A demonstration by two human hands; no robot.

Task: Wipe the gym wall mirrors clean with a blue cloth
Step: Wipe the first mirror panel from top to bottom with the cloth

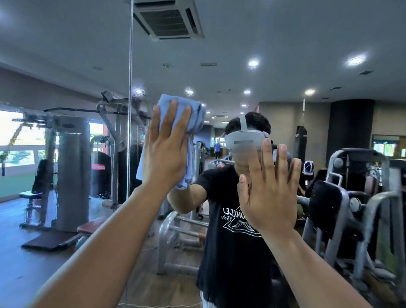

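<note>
A wall mirror (285, 39) fills the whole view, with a vertical seam (130, 86) between two panels left of centre. My left hand (165, 151) presses a bunched blue cloth (194, 116) flat against the glass just right of the seam, fingers straight and pointing up. The cloth hangs down below the palm. My right hand (269, 192) lies flat on the mirror lower and to the right, fingers spread and straight, holding nothing. Wet droplets and streaks show on the glass near the seam and on the left panel.
The mirror reflects a person in a black T-shirt with a headset, gym machines (358, 191) on the right, a cable station (115, 145) and punching bag (301, 144) behind, and a ceiling air vent (167, 18).
</note>
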